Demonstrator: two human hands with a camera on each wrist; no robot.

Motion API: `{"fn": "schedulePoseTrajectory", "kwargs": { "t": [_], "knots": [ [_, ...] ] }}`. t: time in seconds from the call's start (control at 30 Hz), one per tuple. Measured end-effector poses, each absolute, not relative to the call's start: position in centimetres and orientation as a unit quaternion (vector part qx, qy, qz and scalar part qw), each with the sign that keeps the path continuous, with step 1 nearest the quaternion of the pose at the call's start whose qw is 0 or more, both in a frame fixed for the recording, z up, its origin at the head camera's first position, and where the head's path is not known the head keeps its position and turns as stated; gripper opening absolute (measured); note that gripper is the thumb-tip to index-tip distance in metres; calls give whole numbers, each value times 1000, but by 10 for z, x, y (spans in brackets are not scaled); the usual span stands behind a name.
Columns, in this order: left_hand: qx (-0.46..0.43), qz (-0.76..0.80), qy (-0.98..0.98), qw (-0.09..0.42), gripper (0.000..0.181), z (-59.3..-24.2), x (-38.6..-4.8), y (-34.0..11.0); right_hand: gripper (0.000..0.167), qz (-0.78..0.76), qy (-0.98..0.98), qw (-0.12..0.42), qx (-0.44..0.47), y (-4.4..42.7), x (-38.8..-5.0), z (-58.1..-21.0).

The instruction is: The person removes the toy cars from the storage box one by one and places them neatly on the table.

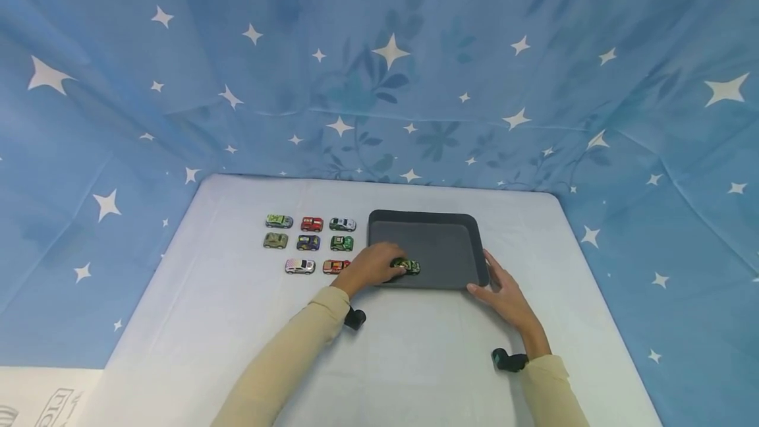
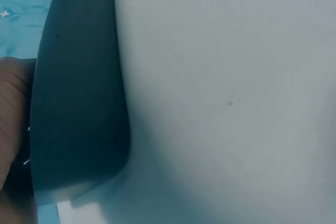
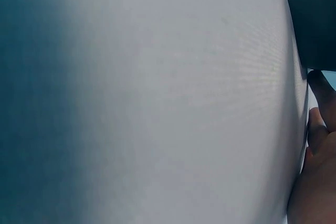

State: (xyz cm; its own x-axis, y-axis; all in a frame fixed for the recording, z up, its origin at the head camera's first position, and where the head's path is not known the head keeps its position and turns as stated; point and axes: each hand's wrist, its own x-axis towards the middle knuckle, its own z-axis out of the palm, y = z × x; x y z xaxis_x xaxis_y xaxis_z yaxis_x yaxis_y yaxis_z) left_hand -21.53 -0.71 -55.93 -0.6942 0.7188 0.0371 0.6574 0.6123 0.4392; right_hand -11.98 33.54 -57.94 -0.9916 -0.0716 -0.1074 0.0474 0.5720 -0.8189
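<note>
My left hand [image 1: 375,265] reaches over the near left corner of a dark grey tray [image 1: 439,242]. It pinches a green camouflage toy car [image 1: 413,267] low inside that corner; whether the car touches the tray floor I cannot tell. My right hand [image 1: 505,296] grips the tray's near right corner, thumb at the front edge and fingers along the right side. In the left wrist view, the tray's outer wall [image 2: 79,93] hides most of the left hand [image 2: 9,114]. The right wrist view shows the right hand [image 3: 317,182] against the tray [image 3: 317,19].
Left of the tray, several toy cars lie in rows, including a red one [image 1: 311,224], a dark blue one [image 1: 308,242] and a white one [image 1: 300,266]. An orange-red car [image 1: 335,267] lies beside the left wrist. A starry blue curtain [image 1: 391,84] borders the white table [image 1: 415,361].
</note>
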Motion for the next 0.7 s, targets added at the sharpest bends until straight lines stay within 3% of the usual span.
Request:
{"fn": "schedulePoseTrajectory", "kwargs": {
  "t": [0.7],
  "knots": [
    [378, 269, 881, 99, 30, -545, -216, -17, 100, -459, 886, 66, -5, 335, -120, -582]
  ]
}}
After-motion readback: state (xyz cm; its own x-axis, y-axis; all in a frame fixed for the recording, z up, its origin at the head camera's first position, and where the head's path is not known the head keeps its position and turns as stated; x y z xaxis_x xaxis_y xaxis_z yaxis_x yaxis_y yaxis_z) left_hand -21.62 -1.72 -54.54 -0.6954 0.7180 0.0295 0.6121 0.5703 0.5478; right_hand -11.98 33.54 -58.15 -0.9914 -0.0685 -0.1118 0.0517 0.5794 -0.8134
